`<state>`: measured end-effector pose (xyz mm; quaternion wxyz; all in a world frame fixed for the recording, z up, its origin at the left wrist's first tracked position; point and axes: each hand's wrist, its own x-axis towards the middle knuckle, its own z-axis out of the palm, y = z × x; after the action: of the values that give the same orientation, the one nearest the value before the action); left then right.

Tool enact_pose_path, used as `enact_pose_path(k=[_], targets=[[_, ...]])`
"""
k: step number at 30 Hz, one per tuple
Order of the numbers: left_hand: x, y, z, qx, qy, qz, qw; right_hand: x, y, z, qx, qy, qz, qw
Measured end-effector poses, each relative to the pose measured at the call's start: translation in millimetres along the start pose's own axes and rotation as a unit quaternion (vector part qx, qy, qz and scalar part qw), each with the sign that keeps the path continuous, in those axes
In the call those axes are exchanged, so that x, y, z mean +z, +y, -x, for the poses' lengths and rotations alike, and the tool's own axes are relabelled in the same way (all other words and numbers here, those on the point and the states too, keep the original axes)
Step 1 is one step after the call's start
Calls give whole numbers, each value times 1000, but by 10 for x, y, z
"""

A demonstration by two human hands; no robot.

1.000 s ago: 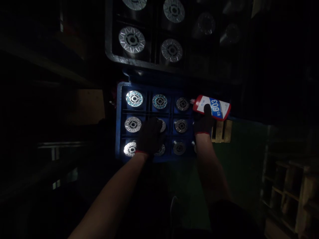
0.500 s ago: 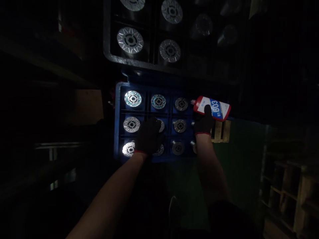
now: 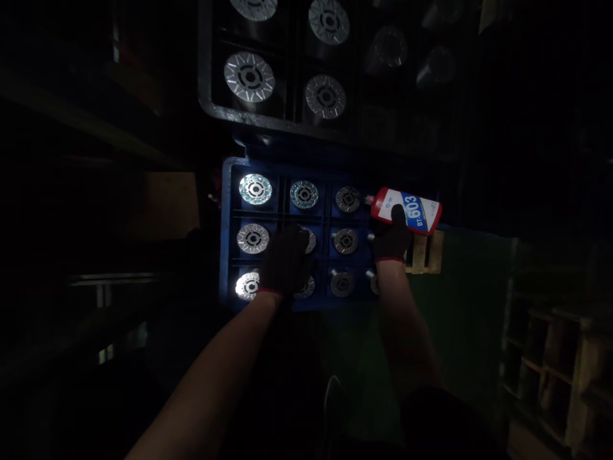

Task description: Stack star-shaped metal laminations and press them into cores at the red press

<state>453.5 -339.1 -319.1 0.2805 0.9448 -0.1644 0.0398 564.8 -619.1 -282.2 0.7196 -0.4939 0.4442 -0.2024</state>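
The right hand (image 3: 391, 241), wearing a dark glove with a red cuff, is holding a red bottle with a white-and-blue label marked BT-603 (image 3: 416, 209). Its grip is closing around the body, the thumb lying across the label, and the nozzle is pointing left toward a grey, round metal part (image 3: 347, 199) in the top row. The bottle is lying nearly level over the right side of a blue, divided plastic crate (image 3: 225, 236).

The bottle is looking light and smooth, probably giving a little under a squeeze; the broad middle is offering the surest hold. The left hand (image 3: 286, 260), gloved alike, is resting over a silvery, slotted metal part (image 3: 311, 241) in the middle row; whether its fingers are pinching anything, I cannot tell. That part is seeming stiff and rather heavy, perhaps slick, its outer rim suiting a hold best.

Raised dividers are fencing each part into its own compartment. A black crate rim (image 3: 205, 70) is hemming in the far side, while green floor (image 3: 460, 287) is showing to the near right, beyond a pale wooden pallet (image 3: 435, 252).
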Motion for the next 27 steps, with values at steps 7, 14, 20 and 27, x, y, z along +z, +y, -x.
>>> enact_pose_path(k=[7,14,20,27], targets=[[-14,-6,5,-9,-23,2,1000,-88,2,-59,-15,30,-29,999],[-5,-17,1,-17,-33,4,999,-128,-45,-21,-13,32,-16,999],[12,-20,3,2,-14,-15,1000,-121,-42,77,-5,24,-32,999],[13,-10,3,5,-2,-15,1000,-155,-64,124,8,17,-35,999]])
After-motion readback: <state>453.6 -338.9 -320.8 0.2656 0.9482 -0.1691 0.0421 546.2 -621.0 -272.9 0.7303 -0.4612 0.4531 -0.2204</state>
